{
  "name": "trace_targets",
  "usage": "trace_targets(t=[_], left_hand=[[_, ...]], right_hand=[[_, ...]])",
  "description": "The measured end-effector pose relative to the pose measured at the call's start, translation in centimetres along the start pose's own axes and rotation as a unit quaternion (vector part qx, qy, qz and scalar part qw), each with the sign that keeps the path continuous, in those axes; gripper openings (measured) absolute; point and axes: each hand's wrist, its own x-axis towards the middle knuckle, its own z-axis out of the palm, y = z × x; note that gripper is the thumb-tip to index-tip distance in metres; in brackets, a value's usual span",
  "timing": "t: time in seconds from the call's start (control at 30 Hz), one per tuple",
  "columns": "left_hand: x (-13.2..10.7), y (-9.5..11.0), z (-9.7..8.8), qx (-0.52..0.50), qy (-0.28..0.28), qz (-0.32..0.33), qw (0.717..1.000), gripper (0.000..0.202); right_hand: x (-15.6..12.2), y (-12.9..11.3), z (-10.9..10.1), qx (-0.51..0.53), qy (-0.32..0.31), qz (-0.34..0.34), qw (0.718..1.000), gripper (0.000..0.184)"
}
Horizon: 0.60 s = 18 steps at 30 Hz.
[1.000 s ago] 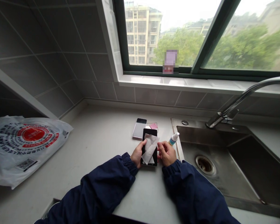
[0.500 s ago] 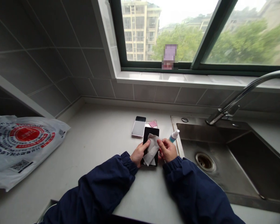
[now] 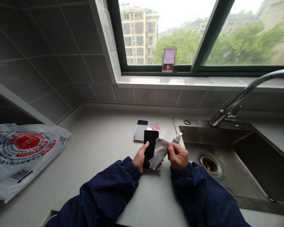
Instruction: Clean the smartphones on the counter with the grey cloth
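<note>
Pale grey stone countertop [image 3: 101, 148] under a wide window, and both hands are working at its middle. Left hand [image 3: 139, 158] grips the black flat rectangular phone [image 3: 150, 145] by its left edge, thumb on the glass, dark screen facing up toward the camera. Right hand [image 3: 178, 155] pinches the pale grey wiping cloth [image 3: 159, 153] between thumb and fingers, and the cloth drapes against the phone's right edge. Both dark blue sleeves [image 3: 109, 189] lie along the counter.

Just past the right knuckles, a small blue bottle with a white cap [image 3: 177, 138] sits tilted at the sink's rim. Behind the black phone lies a silver phone with a black top band [image 3: 140, 130], a pink pad in a clear case [image 3: 155, 127] beside it.

To the right, the steel sink [image 3: 239, 176] drops away with its round drain [image 3: 209, 164], and a chrome tap [image 3: 246, 93] arcs over it. To the left, a wide stretch of counter separates the sleeve from a white plastic bag printed with a red roundel [image 3: 21, 151].
</note>
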Motion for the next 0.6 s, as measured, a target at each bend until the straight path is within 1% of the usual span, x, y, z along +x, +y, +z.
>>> trace_targets(t=[0.13, 0.23, 0.33, 0.37, 0.43, 0.5, 0.57, 0.6], left_hand=[[0.0, -0.1, 0.0, -0.021, -0.013, 0.008, 1.0, 0.068], [0.0, -0.1, -0.2, -0.037, -0.006, 0.018, 0.999, 0.061], [0.1, -0.1, -0.4, -0.034, -0.008, 0.017, 0.999, 0.063], [0.1, -0.1, -0.4, -0.027, -0.008, 0.013, 1.0, 0.065], [0.1, 0.0, -0.5, -0.01, -0.009, 0.007, 1.0, 0.071], [0.0, 0.1, -0.5, 0.007, -0.02, 0.003, 1.0, 0.078], [0.0, 0.1, -0.5, 0.024, -0.039, 0.0, 0.999, 0.082], [0.0, 0.2, -0.5, 0.03, -0.048, -0.002, 0.998, 0.084]], right_hand=[[0.7, -1.3, -1.2, -0.06, 0.021, -0.096, 0.993, 0.046], [0.9, -2.4, -1.9, -0.075, 0.032, -0.138, 0.987, 0.045], [0.5, -3.5, -2.3, -0.052, 0.029, -0.169, 0.984, 0.045], [0.3, -3.9, -2.3, -0.025, 0.026, -0.167, 0.985, 0.044], [-0.1, -4.4, -2.4, 0.038, 0.022, -0.13, 0.991, 0.046], [-0.3, -4.6, -2.3, 0.109, 0.035, -0.069, 0.991, 0.049], [-0.3, -4.6, -2.3, 0.179, 0.045, -0.001, 0.983, 0.05], [-0.2, -4.5, -2.2, 0.212, 0.039, 0.03, 0.976, 0.051]])
